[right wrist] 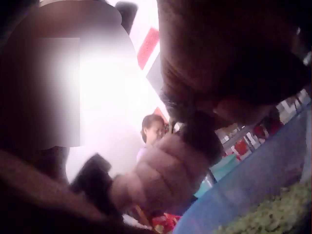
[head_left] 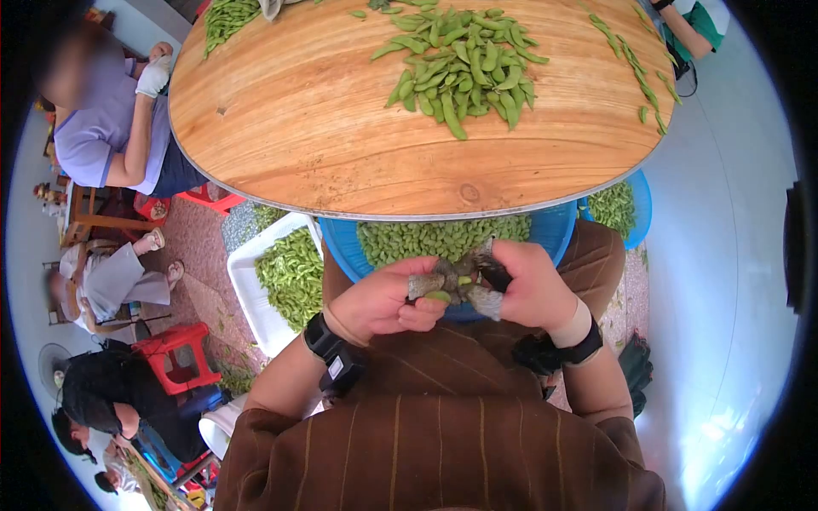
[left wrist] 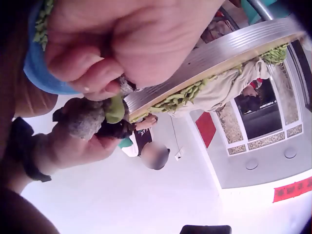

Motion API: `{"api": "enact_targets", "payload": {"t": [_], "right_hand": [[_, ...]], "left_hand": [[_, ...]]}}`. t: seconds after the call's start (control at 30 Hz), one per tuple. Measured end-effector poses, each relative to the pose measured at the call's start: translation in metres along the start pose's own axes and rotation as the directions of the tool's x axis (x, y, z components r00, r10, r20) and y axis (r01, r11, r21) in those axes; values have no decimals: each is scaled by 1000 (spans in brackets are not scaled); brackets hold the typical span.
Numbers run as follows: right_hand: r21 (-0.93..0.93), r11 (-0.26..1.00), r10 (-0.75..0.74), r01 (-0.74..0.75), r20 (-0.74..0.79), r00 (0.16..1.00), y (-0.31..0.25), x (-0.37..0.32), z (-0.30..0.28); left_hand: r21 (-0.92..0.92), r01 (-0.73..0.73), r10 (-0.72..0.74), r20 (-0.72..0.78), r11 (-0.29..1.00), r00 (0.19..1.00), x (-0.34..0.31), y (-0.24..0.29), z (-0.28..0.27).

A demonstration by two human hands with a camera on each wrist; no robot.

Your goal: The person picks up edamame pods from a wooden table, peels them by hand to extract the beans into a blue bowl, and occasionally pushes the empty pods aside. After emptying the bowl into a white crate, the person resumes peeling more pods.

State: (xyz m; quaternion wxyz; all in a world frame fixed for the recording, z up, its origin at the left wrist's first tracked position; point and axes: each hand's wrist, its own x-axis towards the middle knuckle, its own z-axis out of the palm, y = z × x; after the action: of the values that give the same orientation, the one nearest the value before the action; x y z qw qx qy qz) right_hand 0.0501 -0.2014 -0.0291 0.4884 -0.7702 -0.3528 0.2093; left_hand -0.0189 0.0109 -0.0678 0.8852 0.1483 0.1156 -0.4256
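Observation:
In the head view my left hand [head_left: 383,300] and right hand [head_left: 538,288] meet over a blue basin [head_left: 336,247] of shelled green soybeans [head_left: 443,238]. Worn grey wrapping [head_left: 486,300] covers some fingertips on both hands. The left fingers curl round a green soybean pod [head_left: 438,295]. In the left wrist view, the right thumb and wrapped finger pinch the green pod [left wrist: 115,111], close under the left fingertips. Dark and blurred, the right wrist view shows the left hand [right wrist: 163,170] beneath the right hand [right wrist: 224,63], whose fingers are in shadow.
A round wooden table [head_left: 298,145] begins just beyond the basin, bearing a heap of pods [head_left: 469,68]. At my left stands a white crate [head_left: 247,294] of pods; a smaller blue basin [head_left: 641,209] is at the right. Another person [head_left: 111,136] sits left of the table, near red stools [head_left: 176,353].

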Motion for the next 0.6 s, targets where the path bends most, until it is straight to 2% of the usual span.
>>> {"api": "enact_targets", "payload": {"t": [0.03, 0.13, 0.27, 0.33, 0.37, 0.43, 0.47, 0.53, 0.6], "right_hand": [[-265, 962, -87, 73, -40, 995, -3, 1, 3], [-357, 929, -149, 99, -116, 982, 2, -1, 13], [-399, 913, -143, 83, -123, 982, 8, -1, 14], [-417, 908, -169, 30, -300, 939, 4, 1, 13], [-417, 908, -170, 32, -298, 939, 0, 1, 11], [-196, 980, -58, 35, -116, 991, -7, 0, 9], [-198, 979, -61, 38, -114, 992, -9, 1, 10], [-75, 995, 60, -60, 4, 998, -13, 1, 11], [-28, 994, 103, -102, 32, 994, -20, 2, 9]], "left_hand": [[31, -44, 46, -75, 999, 996, 2, -2, -1], [74, -55, 66, -155, 996, 986, 5, 1, 7], [151, -94, 128, -232, 984, 964, 6, 0, 4], [387, -112, 268, -376, 915, 887, 7, -1, 9], [387, -115, 270, -376, 915, 886, 8, -2, 11], [549, -82, 343, -393, 832, 854, 10, -3, 15], [549, -86, 346, -391, 831, 853, 11, -3, 18], [568, -159, 449, -416, 808, 791, 13, -3, 24], [592, -177, 484, -410, 786, 773, 13, -2, 25]]}}
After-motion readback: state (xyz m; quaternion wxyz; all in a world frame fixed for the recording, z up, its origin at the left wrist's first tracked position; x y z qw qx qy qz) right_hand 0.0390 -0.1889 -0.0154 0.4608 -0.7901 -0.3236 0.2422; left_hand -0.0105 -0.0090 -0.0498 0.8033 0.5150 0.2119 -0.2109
